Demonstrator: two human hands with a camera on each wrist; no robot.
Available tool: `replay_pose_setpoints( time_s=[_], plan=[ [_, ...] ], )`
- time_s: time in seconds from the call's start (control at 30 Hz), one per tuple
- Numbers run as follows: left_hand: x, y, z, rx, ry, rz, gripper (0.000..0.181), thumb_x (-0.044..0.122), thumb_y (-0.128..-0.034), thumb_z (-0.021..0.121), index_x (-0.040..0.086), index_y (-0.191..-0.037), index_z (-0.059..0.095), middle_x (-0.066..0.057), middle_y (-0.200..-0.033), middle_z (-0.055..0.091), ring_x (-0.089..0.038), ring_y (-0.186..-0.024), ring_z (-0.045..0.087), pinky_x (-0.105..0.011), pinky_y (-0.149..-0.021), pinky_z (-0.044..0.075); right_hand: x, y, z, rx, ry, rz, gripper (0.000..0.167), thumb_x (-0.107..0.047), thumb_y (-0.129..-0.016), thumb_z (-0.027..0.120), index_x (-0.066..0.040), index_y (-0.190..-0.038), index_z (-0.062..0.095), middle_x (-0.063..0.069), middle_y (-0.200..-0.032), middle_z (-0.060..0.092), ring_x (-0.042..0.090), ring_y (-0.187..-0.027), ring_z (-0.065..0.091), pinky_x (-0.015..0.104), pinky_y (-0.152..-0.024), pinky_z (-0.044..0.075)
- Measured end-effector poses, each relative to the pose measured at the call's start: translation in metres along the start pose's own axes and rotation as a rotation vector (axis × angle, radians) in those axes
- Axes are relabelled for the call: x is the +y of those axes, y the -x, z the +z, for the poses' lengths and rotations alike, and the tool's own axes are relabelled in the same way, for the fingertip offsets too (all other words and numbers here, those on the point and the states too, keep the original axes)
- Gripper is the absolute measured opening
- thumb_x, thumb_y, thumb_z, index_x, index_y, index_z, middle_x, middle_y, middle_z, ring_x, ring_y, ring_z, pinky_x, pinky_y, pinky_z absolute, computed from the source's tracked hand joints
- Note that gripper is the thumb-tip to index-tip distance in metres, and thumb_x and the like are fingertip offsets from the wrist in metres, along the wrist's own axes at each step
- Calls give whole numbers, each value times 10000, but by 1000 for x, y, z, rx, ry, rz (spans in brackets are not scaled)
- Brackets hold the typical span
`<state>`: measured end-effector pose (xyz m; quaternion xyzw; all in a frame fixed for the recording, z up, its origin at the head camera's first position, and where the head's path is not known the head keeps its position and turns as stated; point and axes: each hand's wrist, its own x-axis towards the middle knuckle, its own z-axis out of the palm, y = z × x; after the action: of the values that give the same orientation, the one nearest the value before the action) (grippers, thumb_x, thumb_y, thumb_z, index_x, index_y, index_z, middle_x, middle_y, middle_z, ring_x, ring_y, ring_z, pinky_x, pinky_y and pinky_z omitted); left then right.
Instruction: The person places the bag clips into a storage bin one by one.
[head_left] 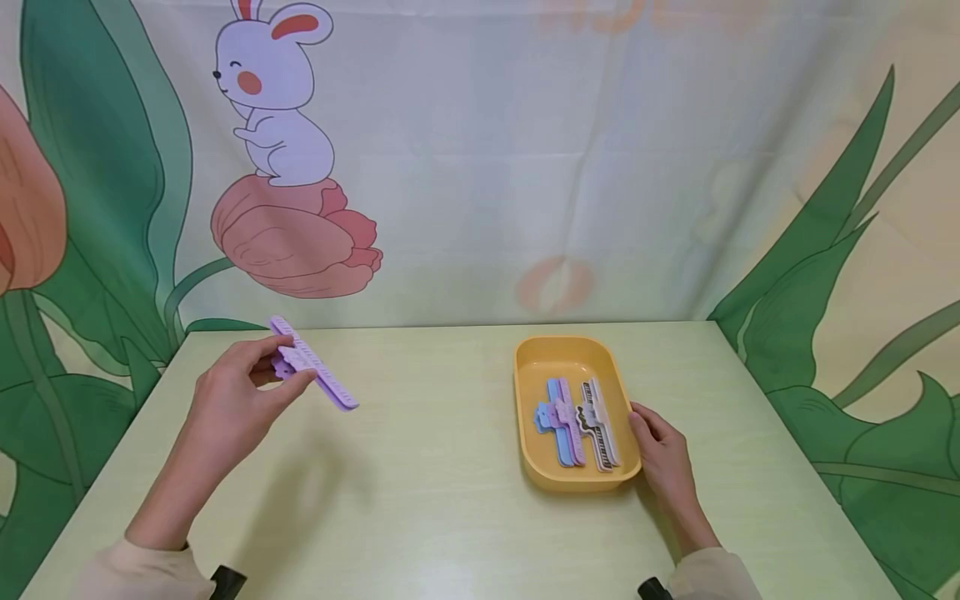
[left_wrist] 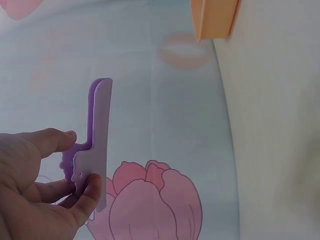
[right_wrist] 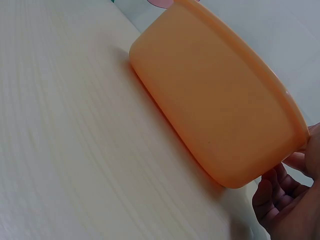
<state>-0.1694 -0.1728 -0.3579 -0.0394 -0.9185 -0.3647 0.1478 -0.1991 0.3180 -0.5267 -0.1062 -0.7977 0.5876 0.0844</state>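
In the head view my left hand (head_left: 236,400) holds a long purple clip (head_left: 330,385) above the left part of the table, gripping its scalloped handles. Up close in the left wrist view, the thumb and fingers of that hand (left_wrist: 45,185) pinch the purple clip (left_wrist: 101,130) from both sides; its two long bars lie nearly together. At the right, my right hand (head_left: 666,454) grips the near right rim of a yellow tray (head_left: 551,479). Inside the tray lie a blue clip (head_left: 564,450), another purple clip (head_left: 576,437) and black-and-white clips (head_left: 600,433).
The pale wooden table (head_left: 420,467) carries the tray on its right half. Behind it hangs a curtain (head_left: 480,167) printed with a rabbit, flowers and leaves. In the right wrist view, the tray's outer wall (right_wrist: 210,90) fills the upper right.
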Motion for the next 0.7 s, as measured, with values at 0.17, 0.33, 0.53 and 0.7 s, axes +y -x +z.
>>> replay_pose_setpoints(
  time_s=[0.17,0.33,0.53,0.7],
  plan=[
    [2,-4,-9,12,-14,-9,586,155,-938,779,-96,-1414,548,-254,-1263,569,-410,-1106,645,-450,-898,552,0,0,0,-2,9,-3,493,-363,-1086,545,-38,-1455,582,170,-1452,583,266,-1260,576,84,-845,486],
    [2,-7,-16,19,-13,-4,591,163,-946,772,-106,-1419,540,-265,-1258,561,-419,-1110,642,-179,-826,561,-1,-1,-1,-6,6,1,503,-376,-1084,545,-42,-1458,580,170,-1454,580,267,-1265,576,97,-856,492],
    [2,-10,-26,27,-19,-8,602,218,-958,762,-91,-1426,544,-255,-1243,562,-421,-1113,645,22,-711,368,-2,0,-1,-12,-5,6,506,-379,-1083,545,-46,-1463,575,172,-1456,578,272,-1267,577,95,-849,493],
    [3,-12,-34,35,-37,-18,613,249,-968,751,-77,-1441,538,-249,-1244,572,-411,-1113,645,10,-693,365,-1,1,-1,-12,-13,17,512,-383,-1083,542,-50,-1471,567,168,-1464,571,269,-1270,573,86,-843,489]
  ],
)
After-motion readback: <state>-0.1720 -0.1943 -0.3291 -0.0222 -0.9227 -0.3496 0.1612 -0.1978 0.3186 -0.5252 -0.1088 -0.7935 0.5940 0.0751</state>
